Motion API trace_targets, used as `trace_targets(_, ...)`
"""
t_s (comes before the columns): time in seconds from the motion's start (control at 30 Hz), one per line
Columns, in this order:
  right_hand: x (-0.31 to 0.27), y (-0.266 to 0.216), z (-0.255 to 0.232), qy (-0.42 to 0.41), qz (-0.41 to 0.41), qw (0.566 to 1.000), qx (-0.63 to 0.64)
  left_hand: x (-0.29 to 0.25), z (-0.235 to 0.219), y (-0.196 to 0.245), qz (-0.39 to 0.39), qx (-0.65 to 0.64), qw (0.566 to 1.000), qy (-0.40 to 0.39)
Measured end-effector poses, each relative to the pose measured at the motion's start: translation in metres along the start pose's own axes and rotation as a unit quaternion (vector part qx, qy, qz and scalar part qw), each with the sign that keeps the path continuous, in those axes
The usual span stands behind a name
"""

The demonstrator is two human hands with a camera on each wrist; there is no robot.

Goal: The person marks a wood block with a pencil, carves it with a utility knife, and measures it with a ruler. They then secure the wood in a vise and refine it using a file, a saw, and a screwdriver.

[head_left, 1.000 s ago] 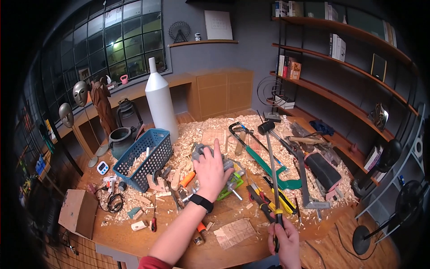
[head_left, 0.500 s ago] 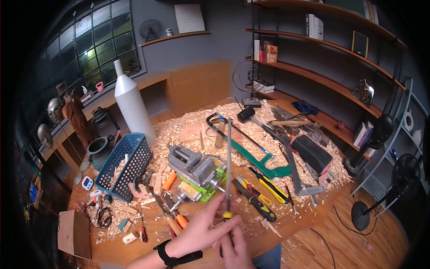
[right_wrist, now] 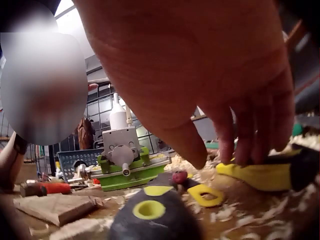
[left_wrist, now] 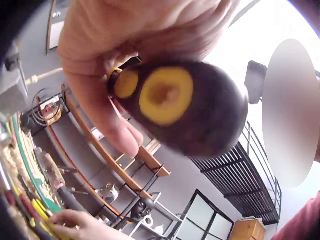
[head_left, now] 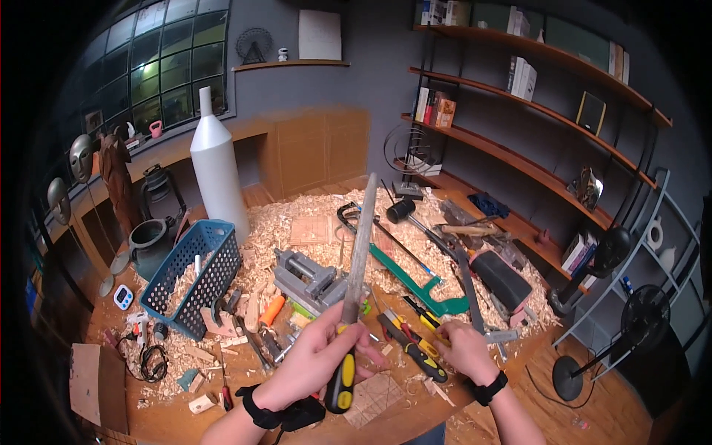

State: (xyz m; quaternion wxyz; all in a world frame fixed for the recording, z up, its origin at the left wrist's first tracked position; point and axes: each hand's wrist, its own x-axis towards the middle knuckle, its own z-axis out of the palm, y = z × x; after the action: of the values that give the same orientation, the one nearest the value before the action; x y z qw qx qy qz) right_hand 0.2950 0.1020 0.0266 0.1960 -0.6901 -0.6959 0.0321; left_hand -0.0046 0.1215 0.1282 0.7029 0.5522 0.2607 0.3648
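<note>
Black-and-yellow handle of a long metal file, clamped in the curled fingers of the left hand, blade pointing up and away above the table. Right hand low over the table's front right, thumb apart from the lowered fingers, fingertips at a yellow-and-black tool; cannot tell whether touching it or just above. Near it, a dark-handled tool.

In the way, from the head view: file blade across the right end of the grey vise and part of the green hacksaw; right hand hiding some of the yellow-and-black tool. Beyond the hacksaw, a black mallet among wood shavings. Left of the vise, an orange handle, then a blue basket, with a white vase behind. Near the front edge, a flat wood piece, partly behind the file's handle.
</note>
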Motion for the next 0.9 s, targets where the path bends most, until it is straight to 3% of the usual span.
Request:
trace_targets(0.03, 0.007, -0.001, 0.000, -0.057, -0.004, 0.998, -0.038, -0.001, -0.005, 0.001, 0.032, -0.006, 0.999, 0.011)
trace_targets(0.13, 0.023, -0.012, 0.000, -0.123, -0.016, 0.990, -0.068, -0.009, -0.022, 0.024, 0.044, -0.005, 0.999, 0.023)
trace_targets(0.27, 0.032, -0.015, 0.006, -0.157, -0.010, 0.981, -0.115, -0.012, -0.048, 0.041, 0.128, 0.042, 0.988, 0.072)
trace_targets(0.33, 0.035, -0.014, 0.008, -0.152, -0.015, 0.980, -0.124, -0.009, -0.061, 0.041, 0.130, 0.045, 0.985, 0.101)
trace_targets(0.4, 0.039, -0.016, 0.005, -0.111, 0.057, 0.988, -0.086, -0.004, -0.073, 0.038, 0.164, 0.078, 0.974, 0.138)
trace_targets(0.47, 0.043, -0.014, -0.007, -0.089, 0.022, 0.991, -0.100, 0.001, -0.079, 0.037, 0.171, 0.081, 0.968, 0.162)
trace_targets(0.53, 0.053, -0.013, -0.020, -0.040, 0.054, 0.998, 0.008, 0.005, -0.087, 0.036, 0.153, 0.086, 0.972, 0.156)
trace_targets(0.6, 0.061, -0.025, -0.039, -0.019, 0.044, 0.998, 0.028, 0.009, -0.090, 0.032, 0.161, 0.072, 0.972, 0.157)
trace_targets(0.67, 0.071, -0.031, -0.050, 0.025, 0.078, 0.955, 0.284, 0.011, -0.090, 0.032, 0.162, 0.075, 0.974, 0.142)
trace_targets(0.7, 0.075, -0.038, -0.058, 0.016, 0.050, 0.932, 0.358, 0.010, -0.088, 0.035, 0.158, 0.072, 0.975, 0.138)
trace_targets(0.9, 0.092, -0.097, -0.076, -0.057, 0.016, 0.894, 0.444, 0.009, -0.085, 0.038, 0.146, 0.074, 0.977, 0.136)
